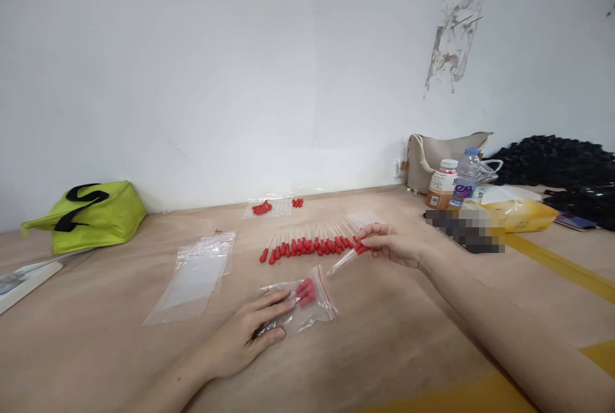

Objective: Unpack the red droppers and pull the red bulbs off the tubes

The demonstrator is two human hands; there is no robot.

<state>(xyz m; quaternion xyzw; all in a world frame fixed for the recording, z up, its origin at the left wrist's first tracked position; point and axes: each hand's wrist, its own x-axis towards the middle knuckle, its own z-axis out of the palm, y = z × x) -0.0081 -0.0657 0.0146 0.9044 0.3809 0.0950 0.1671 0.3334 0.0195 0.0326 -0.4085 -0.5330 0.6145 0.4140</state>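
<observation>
Clamped on its soft-looking red bulb (360, 248), seemingly the safest hold, the right hand (391, 245) held a likely light, fragile dropper (342, 261) near the clear bag (321, 309) beneath the left hand (240, 336), thumb and fingers apart.

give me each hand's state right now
Left hand: open, resting on a clear bag with red bulbs inside.
Right hand: closed, pinching at least one red-bulbed dropper.

Row of red-bulbed droppers (307, 247) on a brown surface (384, 336)
Left hand (245, 330) rests on a clear zip bag (314, 317); right hand (393, 245) pinches another dropper (343, 260), perhaps more than one.
</observation>
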